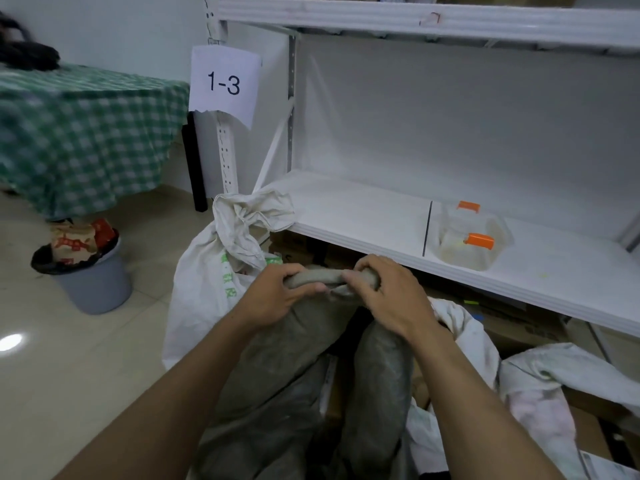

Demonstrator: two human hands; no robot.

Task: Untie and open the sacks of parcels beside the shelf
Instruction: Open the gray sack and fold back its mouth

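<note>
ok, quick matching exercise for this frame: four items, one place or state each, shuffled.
Items:
1. grey sack
2. white sack with green print
3. clear box
4. grey bin

Places or states:
A. on the floor, full of rubbish
B. twisted neck gripped by left hand and right hand
C. on the shelf, orange clips
D. neck bunched, no hand on it

Pairs: 1-B, 2-D, 3-C, 4-A.

Shelf board crowds ahead, floor open at left
</note>
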